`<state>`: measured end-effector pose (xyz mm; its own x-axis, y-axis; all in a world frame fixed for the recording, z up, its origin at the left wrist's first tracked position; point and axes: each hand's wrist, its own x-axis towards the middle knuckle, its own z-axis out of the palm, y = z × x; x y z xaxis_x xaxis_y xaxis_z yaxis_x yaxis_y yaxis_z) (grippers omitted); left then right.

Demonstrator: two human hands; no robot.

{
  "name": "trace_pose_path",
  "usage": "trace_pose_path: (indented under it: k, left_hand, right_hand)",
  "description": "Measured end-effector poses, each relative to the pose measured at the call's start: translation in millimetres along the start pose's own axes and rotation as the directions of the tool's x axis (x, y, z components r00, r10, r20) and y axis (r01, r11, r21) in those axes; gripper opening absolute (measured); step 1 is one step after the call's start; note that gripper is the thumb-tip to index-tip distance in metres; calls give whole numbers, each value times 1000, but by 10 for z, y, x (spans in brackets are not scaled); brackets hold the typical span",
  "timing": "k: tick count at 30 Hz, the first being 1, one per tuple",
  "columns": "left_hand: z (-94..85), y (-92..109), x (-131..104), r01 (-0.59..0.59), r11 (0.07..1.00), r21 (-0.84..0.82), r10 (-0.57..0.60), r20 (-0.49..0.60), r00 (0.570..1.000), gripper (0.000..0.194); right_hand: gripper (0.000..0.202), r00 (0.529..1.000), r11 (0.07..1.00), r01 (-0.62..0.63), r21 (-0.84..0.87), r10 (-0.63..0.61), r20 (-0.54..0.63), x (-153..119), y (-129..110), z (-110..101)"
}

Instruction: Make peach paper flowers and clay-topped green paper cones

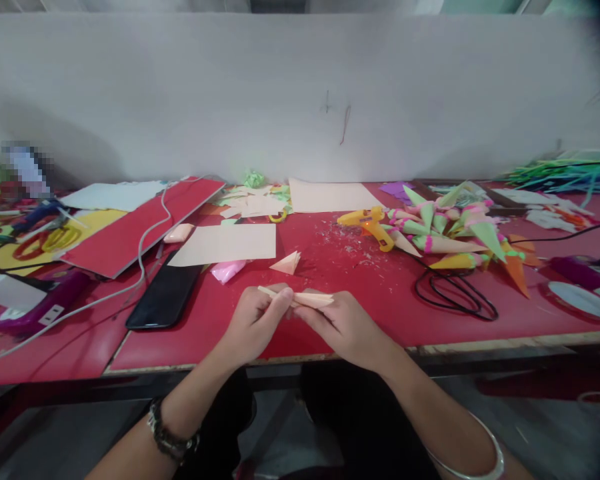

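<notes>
Near the table's front edge, my left hand and my right hand meet around a slim, rolled or folded piece of pale peach paper. Its narrow end sticks out past my left thumb, and the wider end lies along my right fingers. Both hands are closed on it; some fingertips are hidden behind. Just beyond my hands a small folded peach paper piece rests on the red table. Behind that, to the left, lies a flat peach sheet, partly over a black phone.
A yellow glue gun lies right of centre, its black cord looped nearby. Beside it is a pile of green and peach paper cones. A red board with a white cable is at left. A grey wall stands behind.
</notes>
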<state>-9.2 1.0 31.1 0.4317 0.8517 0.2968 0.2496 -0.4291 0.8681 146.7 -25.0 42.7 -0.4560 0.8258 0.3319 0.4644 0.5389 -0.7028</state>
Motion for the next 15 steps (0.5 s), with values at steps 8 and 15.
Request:
trace_pose_path:
  k: [8,15]
  left_hand:
    - [-86,34,-57,-21,1000,2,20,184,983,51]
    - [23,5,-40,258,964,-59,-255,42,966,48]
  right_hand:
    - [30,975,919,-144,367,68,212,-26,12,-50]
    - [31,996,998,-18,52,13,84,1,34,-32]
